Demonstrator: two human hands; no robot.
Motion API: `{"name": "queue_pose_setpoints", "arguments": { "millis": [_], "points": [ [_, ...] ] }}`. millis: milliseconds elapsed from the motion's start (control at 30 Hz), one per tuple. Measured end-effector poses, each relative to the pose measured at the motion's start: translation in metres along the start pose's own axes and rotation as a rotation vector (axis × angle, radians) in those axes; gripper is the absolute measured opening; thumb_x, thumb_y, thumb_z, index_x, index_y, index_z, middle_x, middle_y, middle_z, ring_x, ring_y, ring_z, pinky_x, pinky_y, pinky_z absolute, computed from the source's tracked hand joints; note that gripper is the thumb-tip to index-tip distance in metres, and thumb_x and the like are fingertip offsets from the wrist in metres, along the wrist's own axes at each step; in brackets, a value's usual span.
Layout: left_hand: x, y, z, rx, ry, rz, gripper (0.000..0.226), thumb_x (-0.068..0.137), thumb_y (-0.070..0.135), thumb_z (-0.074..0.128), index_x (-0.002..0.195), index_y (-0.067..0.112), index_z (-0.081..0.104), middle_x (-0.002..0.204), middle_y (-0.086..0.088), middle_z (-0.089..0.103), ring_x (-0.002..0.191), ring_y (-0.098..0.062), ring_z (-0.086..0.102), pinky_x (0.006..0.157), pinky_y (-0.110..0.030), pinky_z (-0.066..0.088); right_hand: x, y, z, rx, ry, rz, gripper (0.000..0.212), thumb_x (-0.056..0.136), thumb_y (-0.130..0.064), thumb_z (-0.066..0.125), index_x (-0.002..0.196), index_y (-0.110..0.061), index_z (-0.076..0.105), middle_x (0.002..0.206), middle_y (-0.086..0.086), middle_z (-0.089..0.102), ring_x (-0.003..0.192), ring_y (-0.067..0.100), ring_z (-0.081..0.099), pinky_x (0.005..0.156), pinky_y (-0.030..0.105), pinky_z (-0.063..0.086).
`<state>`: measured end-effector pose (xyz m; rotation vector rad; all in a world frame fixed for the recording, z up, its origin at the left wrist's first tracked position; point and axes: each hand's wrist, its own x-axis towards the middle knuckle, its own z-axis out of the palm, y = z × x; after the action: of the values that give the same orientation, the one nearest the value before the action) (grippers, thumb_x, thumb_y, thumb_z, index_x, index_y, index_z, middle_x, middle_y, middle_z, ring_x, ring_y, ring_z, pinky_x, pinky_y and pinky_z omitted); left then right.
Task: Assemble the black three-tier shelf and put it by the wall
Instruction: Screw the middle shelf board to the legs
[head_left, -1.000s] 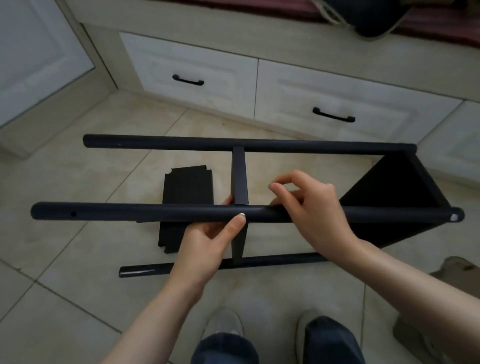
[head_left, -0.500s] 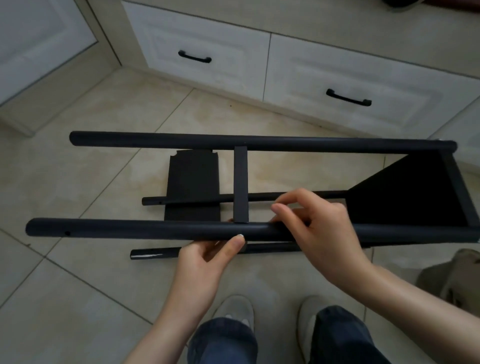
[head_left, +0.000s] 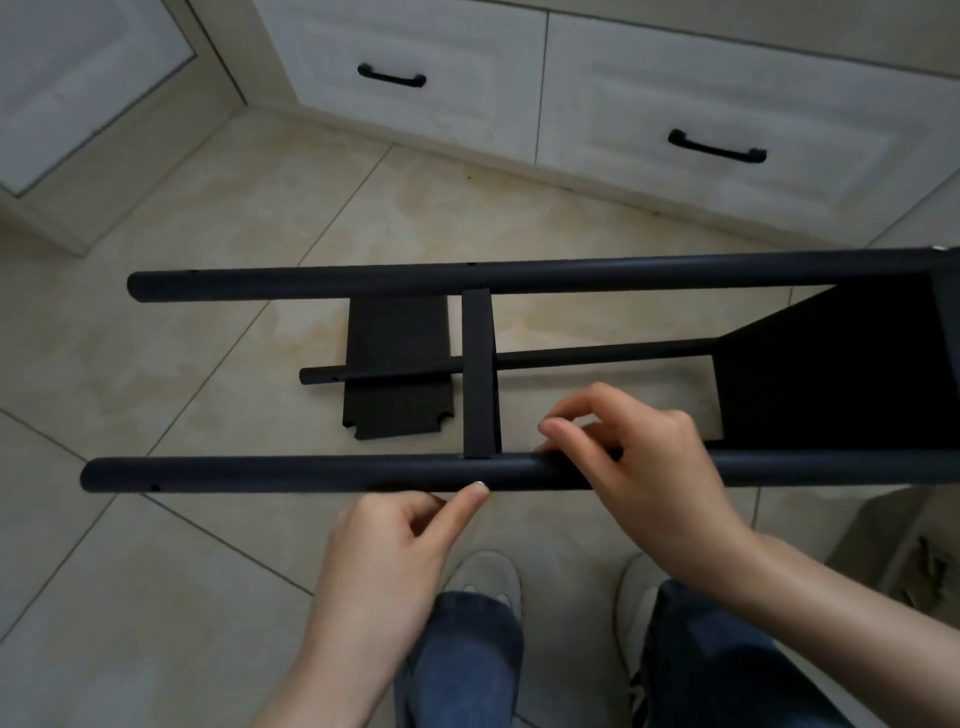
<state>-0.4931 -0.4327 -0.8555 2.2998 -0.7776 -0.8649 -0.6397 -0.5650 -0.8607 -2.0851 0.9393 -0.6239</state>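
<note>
Fingers (head_left: 558, 431) of right hand (head_left: 644, 467), left hand (head_left: 395, 540) grip near tube (head_left: 260, 473); black shelf (head_left: 831, 389) sideways, matte, end tier fitted.

Black shelf frame on its side: near pole (head_left: 260, 474) horizontal, gripped by right hand (head_left: 639, 467) and left hand (head_left: 395, 540), far pole (head_left: 363, 278) parallel beyond them, middle tier (head_left: 480, 374) edge-on just left of the right hand, end tier (head_left: 831, 384) to its right, loose panel (head_left: 397, 410) flat on the floor beyond the left hand.

Left hand (head_left: 395, 535) pinching pole (head_left: 260, 474), thumb raised, right hand (head_left: 644, 467) curled over it
</note>
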Motion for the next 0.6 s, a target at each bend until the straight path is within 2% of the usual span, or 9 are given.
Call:
{"name": "queue_pose_setpoints", "arguments": {
  "millis": [33, 100, 200, 267, 300, 367, 400, 467, 600],
  "points": [
    [-0.002, 0.001, -0.003, 0.169, 0.066, 0.074, 0.067, 0.062, 0.083, 0.044, 0.060, 0.022, 0.071, 0.060, 0.003, 0.069, 0.060, -0.013, 0.065, 0.062, -0.036, 0.057, 0.000, 0.000, 0.000, -0.002, -0.005, 0.004, 0.035, 0.090, -0.049, 0.051, 0.094, -0.018, 0.066, 0.076, -0.008, 0.074, 0.071, 0.008, 0.072, 0.065, 0.040, 0.058],
    [-0.002, 0.002, -0.008, 0.433, 0.247, 0.293, 0.057, 0.071, 0.078, 0.049, 0.054, 0.024, 0.058, 0.046, 0.008, 0.052, 0.049, -0.009, 0.052, 0.045, -0.029, 0.044, 0.000, 0.000, -0.001, -0.003, -0.011, 0.016, 0.034, 0.089, -0.048, 0.053, 0.093, -0.018, 0.067, 0.076, -0.008, 0.074, 0.071, 0.009, 0.072, 0.066, 0.042, 0.058],
    [0.008, 0.003, -0.018, 0.559, 0.412, 0.668, 0.046, 0.080, 0.065, 0.068, 0.070, 0.023, 0.050, 0.063, 0.010, 0.048, 0.064, -0.018, 0.043, 0.051, -0.029, 0.031, 0.002, -0.001, -0.003, -0.010, -0.035, 0.044, 0.033, 0.087, -0.048, 0.054, 0.092, -0.018, 0.068, 0.075, -0.009, 0.074, 0.071, 0.011, 0.072, 0.068, 0.043, 0.057],
    [0.022, 0.001, -0.022, 0.614, 0.354, 0.863, 0.042, 0.082, 0.058, 0.062, 0.100, 0.020, 0.062, 0.093, 0.000, 0.061, 0.091, -0.024, 0.050, 0.071, -0.037, 0.034, 0.003, -0.002, -0.005, -0.016, -0.060, 0.063, 0.034, 0.086, -0.049, 0.054, 0.091, -0.020, 0.069, 0.076, -0.010, 0.074, 0.072, 0.009, 0.072, 0.070, 0.042, 0.057],
    [0.029, 0.001, -0.025, 0.636, 0.280, 0.906, 0.052, 0.083, 0.056, 0.058, 0.119, 0.018, 0.062, 0.115, -0.005, 0.063, 0.112, -0.027, 0.051, 0.086, -0.041, 0.035, 0.004, -0.002, -0.005, -0.014, -0.072, 0.075, 0.034, 0.085, -0.049, 0.054, 0.091, -0.020, 0.069, 0.076, -0.010, 0.074, 0.073, 0.009, 0.071, 0.071, 0.041, 0.058],
    [0.044, 0.001, -0.030, 0.690, 0.103, 0.965, 0.069, 0.088, 0.055, 0.052, 0.149, 0.024, 0.046, 0.155, -0.008, 0.042, 0.149, -0.032, 0.027, 0.115, -0.053, 0.023, 0.005, -0.003, -0.008, 0.002, -0.099, 0.098, 0.034, 0.085, -0.050, 0.054, 0.092, -0.021, 0.070, 0.077, -0.009, 0.074, 0.074, 0.009, 0.071, 0.072, 0.041, 0.057],
    [0.050, 0.002, -0.032, 0.717, 0.031, 0.997, 0.071, 0.090, 0.056, 0.050, 0.154, 0.028, 0.038, 0.165, -0.005, 0.028, 0.155, -0.032, 0.013, 0.120, -0.057, 0.015, 0.007, -0.003, -0.009, 0.008, -0.121, 0.106, 0.034, 0.085, -0.050, 0.053, 0.092, -0.022, 0.070, 0.077, -0.009, 0.073, 0.075, 0.008, 0.070, 0.072, 0.041, 0.057],
    [0.060, 0.003, -0.035, 0.747, -0.074, 1.060, 0.069, 0.094, 0.057, 0.047, 0.156, 0.031, 0.033, 0.169, -0.001, 0.015, 0.157, -0.028, 0.001, 0.123, -0.056, 0.007, 0.012, -0.002, -0.013, -0.003, -0.202, 0.125, 0.033, 0.084, -0.051, 0.052, 0.091, -0.025, 0.071, 0.078, -0.009, 0.073, 0.076, 0.006, 0.069, 0.074, 0.040, 0.056],
    [0.069, 0.001, -0.038, 0.682, -0.144, 1.092, 0.064, 0.096, 0.059, 0.046, 0.151, 0.028, 0.044, 0.168, 0.001, 0.020, 0.157, -0.020, 0.007, 0.124, -0.046, 0.010, 0.033, 0.005, -0.020, -0.002, -0.437, 0.234, 0.018, 0.091, -0.041, 0.058, 0.089, -0.028, 0.071, 0.082, -0.011, 0.074, 0.079, -0.002, 0.068, 0.079, 0.028, 0.057]
  ]
}}
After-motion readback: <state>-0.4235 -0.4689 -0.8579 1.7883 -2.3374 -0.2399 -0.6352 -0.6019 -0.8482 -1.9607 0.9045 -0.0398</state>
